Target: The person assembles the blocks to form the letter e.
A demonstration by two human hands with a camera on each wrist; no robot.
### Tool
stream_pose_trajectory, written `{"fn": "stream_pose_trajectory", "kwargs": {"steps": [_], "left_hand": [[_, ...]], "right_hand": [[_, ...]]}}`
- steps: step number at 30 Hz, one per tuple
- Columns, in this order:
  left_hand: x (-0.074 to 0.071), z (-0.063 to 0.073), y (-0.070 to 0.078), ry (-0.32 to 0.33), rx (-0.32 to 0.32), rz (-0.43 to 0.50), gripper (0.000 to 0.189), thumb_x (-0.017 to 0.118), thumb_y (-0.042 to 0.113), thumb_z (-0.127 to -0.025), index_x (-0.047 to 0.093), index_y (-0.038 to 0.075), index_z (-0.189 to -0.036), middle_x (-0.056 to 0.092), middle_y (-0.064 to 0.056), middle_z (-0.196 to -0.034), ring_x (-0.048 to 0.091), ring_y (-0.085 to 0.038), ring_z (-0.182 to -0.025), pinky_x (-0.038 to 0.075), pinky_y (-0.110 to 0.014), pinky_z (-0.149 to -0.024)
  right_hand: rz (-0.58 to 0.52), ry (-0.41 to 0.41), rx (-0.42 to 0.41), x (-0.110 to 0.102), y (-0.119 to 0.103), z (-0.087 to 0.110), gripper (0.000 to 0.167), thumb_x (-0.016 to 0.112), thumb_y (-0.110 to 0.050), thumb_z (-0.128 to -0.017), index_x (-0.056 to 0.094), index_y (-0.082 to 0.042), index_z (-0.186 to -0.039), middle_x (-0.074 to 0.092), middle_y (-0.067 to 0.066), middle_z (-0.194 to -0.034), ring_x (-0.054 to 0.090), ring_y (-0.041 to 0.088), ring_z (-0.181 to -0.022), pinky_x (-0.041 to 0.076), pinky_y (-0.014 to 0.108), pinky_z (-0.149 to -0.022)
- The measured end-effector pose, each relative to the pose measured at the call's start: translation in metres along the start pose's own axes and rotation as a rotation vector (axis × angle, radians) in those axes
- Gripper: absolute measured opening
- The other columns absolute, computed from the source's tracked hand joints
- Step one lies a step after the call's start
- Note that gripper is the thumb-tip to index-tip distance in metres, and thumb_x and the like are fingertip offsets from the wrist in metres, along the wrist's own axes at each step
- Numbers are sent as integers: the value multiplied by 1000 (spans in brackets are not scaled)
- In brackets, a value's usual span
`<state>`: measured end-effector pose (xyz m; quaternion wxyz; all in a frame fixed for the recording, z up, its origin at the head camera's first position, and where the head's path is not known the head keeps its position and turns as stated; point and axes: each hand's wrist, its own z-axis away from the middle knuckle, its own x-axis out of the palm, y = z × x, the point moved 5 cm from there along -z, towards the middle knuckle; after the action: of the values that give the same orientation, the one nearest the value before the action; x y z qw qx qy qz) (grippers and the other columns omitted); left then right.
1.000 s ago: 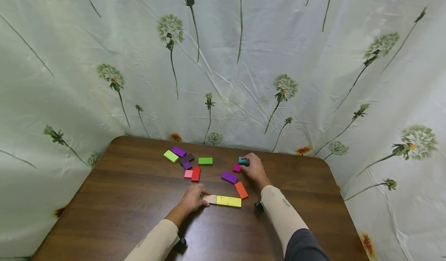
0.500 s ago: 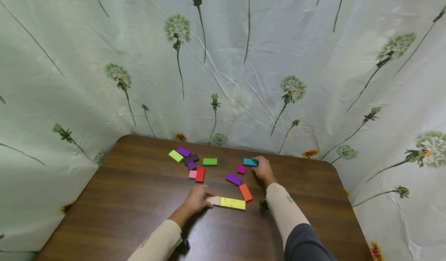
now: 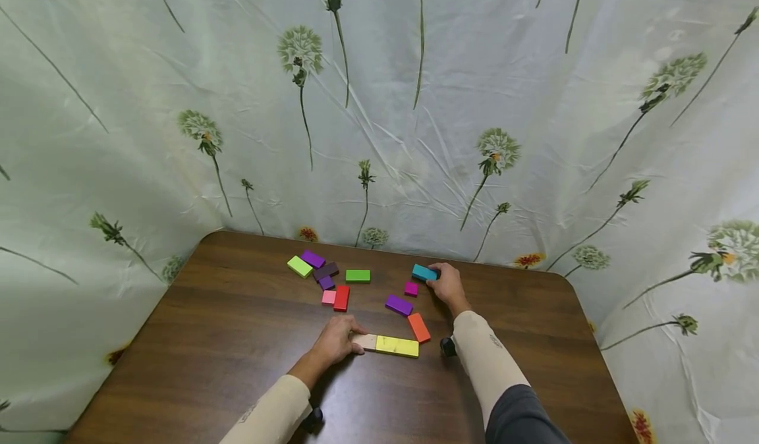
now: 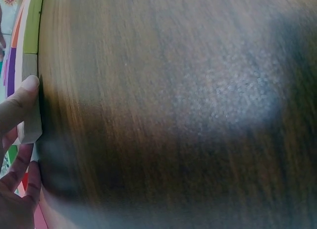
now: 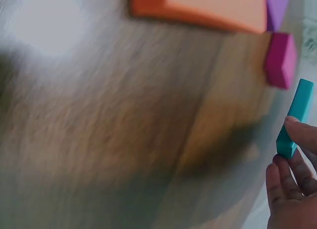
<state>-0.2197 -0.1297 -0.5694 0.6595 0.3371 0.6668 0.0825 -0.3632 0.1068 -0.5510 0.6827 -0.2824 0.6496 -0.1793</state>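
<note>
In the head view my left hand (image 3: 334, 340) pinches the left end of a pale wooden block (image 3: 367, 342), whose other end meets a yellow block (image 3: 398, 346) in one row. The left wrist view has my thumb on the near side of that pale block (image 4: 31, 107). Farther back on the right, my right hand (image 3: 449, 287) holds a teal block (image 3: 423, 273) by its right end, between thumb and fingers. Close to it lie a small magenta block (image 3: 411, 289), a purple block (image 3: 399, 305) and an orange block (image 3: 419, 327).
At the back left of the brown table (image 3: 196, 338) sit a green block (image 3: 358, 276), a red block (image 3: 341, 298), a pink block (image 3: 329, 298), a lime block (image 3: 299, 266) and several purple and dark ones. A flowered curtain (image 3: 391, 134) hangs behind the table's far edge.
The right hand has uncovered more of the teal block and now has it by the right end; the block has turned slightly. My left hand stays on the pale block. The head view has shifted a little.
</note>
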Motion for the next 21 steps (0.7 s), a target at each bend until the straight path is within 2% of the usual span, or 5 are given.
{"fn": "stream_pose_trajectory", "kwargs": {"steps": [3, 9, 15, 21], "left_hand": [[0, 0, -1, -6, -13, -1, 32, 88, 16, -62, 78, 7, -91, 62, 2, -78, 56, -16, -74, 43, -29, -68], [3, -2, -4, -32, -56, 25, 31, 87, 15, -64, 78, 7, -93, 61, 2, -78, 52, -13, -73, 41, -28, -66], [4, -3, -5, -29, -42, 18, 31, 88, 15, -63, 78, 8, -92, 59, 3, -76, 52, -13, -72, 40, -28, -64], [4, -3, -3, -45, -54, 21, 31, 87, 16, -64, 78, 9, -93, 57, 4, -76, 52, -13, -72, 39, -27, -64]], "right_hand": [[-32, -9, -40, 2, -13, 0, 32, 70, -1, -84, 65, 5, -115, 61, 23, -117, 55, 37, -112, 44, 46, -95], [-61, -89, -132, 18, -46, 6, 28, 71, -1, -83, 67, 2, -111, 62, 18, -110, 58, 29, -98, 48, 43, -88], [-16, -170, -234, 40, -72, 11, 27, 72, -4, -84, 68, 1, -110, 60, 13, -106, 56, 27, -98, 47, 42, -87], [56, -249, -326, 58, -87, 15, 26, 73, -6, -83, 69, -1, -109, 61, 12, -105, 57, 27, -100, 45, 42, -90]]}}
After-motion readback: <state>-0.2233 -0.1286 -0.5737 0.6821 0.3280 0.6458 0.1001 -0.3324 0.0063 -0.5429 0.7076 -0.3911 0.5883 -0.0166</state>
